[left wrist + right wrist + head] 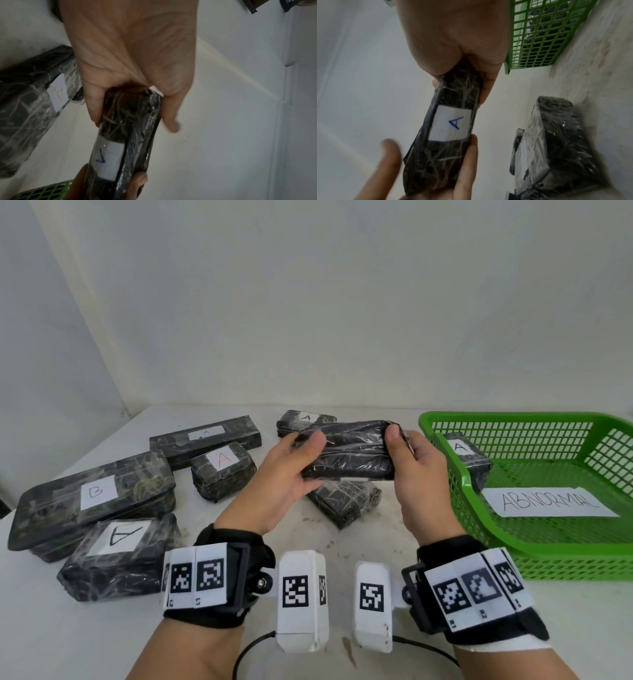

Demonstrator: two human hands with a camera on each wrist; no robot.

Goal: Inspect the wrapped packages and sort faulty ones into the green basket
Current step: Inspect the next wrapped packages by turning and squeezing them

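White walls back a pale, scuffed worktop (335, 546) in the head view, where dark film-wrapped packages lie to the left and centre. The left hand (284, 470) and right hand (416, 463) each clasp one end of a held package (346, 450), lifted above the worktop with its long axis running left to right between them. The green basket (455, 474) stands just to the right, nearer the right hand, already holding one package marked A (462, 453) and a sheet reading ABNORMAL (551, 503).

From the left wrist, thumb and fingers (96, 108) curl round the near end of the held package (123, 135), whose label (109, 158) faces the camera.

From the right wrist, the palm closes over the other end, the label (452, 124) shows a blue A, and the basket's mesh wall (537, 37) lies close beside that hand. Should the wrap prove faulty, a short carry rightward by the right hand would likely serve.
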